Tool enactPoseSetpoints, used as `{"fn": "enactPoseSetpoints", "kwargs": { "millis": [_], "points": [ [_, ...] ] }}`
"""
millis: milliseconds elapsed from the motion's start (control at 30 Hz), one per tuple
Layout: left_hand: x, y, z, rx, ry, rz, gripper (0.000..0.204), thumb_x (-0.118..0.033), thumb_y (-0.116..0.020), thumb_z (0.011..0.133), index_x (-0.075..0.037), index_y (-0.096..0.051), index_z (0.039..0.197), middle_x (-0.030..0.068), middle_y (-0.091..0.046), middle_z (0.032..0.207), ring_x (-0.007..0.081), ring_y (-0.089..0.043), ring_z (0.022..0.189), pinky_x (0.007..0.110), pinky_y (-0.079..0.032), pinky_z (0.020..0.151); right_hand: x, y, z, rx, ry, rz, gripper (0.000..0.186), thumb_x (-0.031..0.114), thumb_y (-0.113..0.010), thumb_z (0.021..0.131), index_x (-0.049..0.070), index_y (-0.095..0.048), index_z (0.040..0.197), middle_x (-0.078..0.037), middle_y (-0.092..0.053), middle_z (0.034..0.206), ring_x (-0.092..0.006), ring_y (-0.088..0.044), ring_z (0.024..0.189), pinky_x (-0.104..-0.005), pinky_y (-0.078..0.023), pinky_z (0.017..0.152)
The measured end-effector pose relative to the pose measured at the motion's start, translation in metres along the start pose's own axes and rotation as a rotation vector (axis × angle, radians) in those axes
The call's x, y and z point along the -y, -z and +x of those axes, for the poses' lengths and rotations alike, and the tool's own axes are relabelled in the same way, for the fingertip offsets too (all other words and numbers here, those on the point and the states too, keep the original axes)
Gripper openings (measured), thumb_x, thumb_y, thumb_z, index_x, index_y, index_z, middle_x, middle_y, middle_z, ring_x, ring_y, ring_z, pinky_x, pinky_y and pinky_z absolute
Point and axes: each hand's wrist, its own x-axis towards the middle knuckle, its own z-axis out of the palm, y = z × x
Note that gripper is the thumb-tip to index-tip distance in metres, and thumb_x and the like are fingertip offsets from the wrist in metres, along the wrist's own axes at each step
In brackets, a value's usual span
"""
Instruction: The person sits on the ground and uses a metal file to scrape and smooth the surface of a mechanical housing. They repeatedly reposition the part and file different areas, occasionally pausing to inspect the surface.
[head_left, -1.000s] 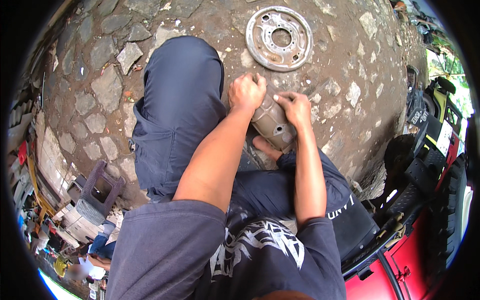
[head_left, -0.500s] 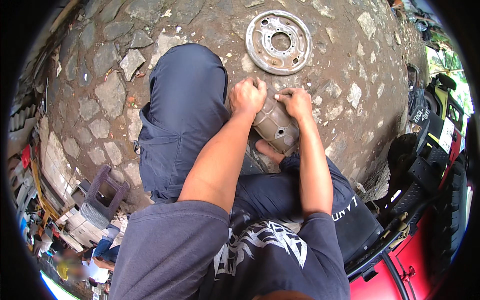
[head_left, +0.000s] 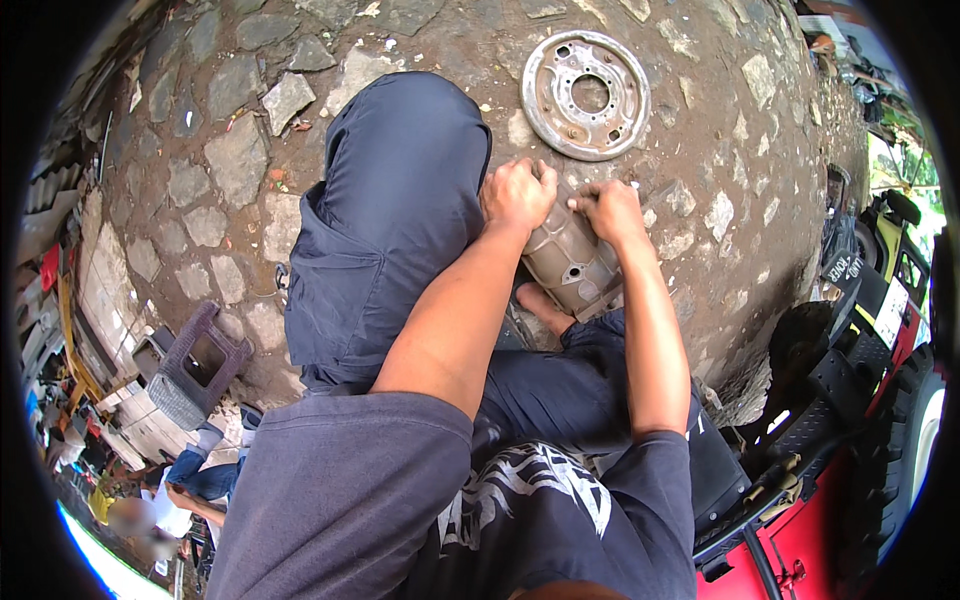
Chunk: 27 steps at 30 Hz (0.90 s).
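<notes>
Ribbed metal housing (head_left: 558,255): my left hand (head_left: 518,196) and right hand (head_left: 612,212) grip its far end, near a round backing plate (head_left: 592,130).

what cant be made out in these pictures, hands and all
All in the head view:
Left hand: fingertips, hidden by the hand itself.
Right hand: most fingertips, curled out of sight.
Brown casing: underside, facing away from the camera.
Bare foot: partly covered by the casing.
Red panel: cut off by the lower edge.
</notes>
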Motion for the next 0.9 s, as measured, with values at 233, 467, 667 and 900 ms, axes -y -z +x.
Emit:
{"fn": "enactPoseSetpoints", "kwargs": {
  "millis": [233,467,667,900],
  "points": [
    [0.002,0.002,-0.002,-0.007,0.022,-0.003,0.045,-0.041,-0.052,0.096,-0.003,-0.077,0.099,0.0217,-0.075,0.107,0.0418,-0.071,0.102,0.048,-0.055,0.094,-0.005,0.004,0.003,0.086,0.062,0.016,0.039,0.034,-0.087,0.08,0.01,-0.081,0.109,-0.023,-0.076,0.097,-0.0373,-0.075,0.097,-0.045,-0.057,0.092],
    [-0.001,0.004,-0.003,0.012,0.047,-0.002,0.043,-0.039,-0.053,0.095,-0.003,-0.076,0.097,0.0221,-0.075,0.105,0.0419,-0.072,0.1,0.049,-0.056,0.093,-0.004,0.003,0.009,0.091,0.02,-0.03,0.039,0.036,-0.088,0.078,0.007,-0.081,0.102,-0.023,-0.076,0.099,-0.0372,-0.075,0.097,-0.0447,-0.056,0.092],
    [-0.003,0.005,-0.004,0.01,0.051,-0.002,0.043,-0.04,-0.054,0.095,-0.004,-0.076,0.096,0.0216,-0.076,0.103,0.0418,-0.072,0.098,0.05,-0.056,0.092,0.016,-0.003,0.015,0.055,0.038,-0.307,0.039,0.036,-0.088,0.077,0.009,-0.082,0.104,-0.02,-0.077,0.102,-0.0344,-0.075,0.099,-0.0426,-0.056,0.095],
    [0.001,0.001,0.0,0.016,0.044,0.019,0.042,-0.04,-0.053,0.095,-0.004,-0.077,0.099,0.0212,-0.075,0.106,0.0414,-0.072,0.1,0.049,-0.056,0.094,0.015,-0.003,0.022,0.011,0.049,-0.389,0.036,0.034,-0.091,0.075,0.011,-0.083,0.102,-0.021,-0.077,0.095,-0.0341,-0.076,0.092,-0.0415,-0.058,0.088]
  ]
}}
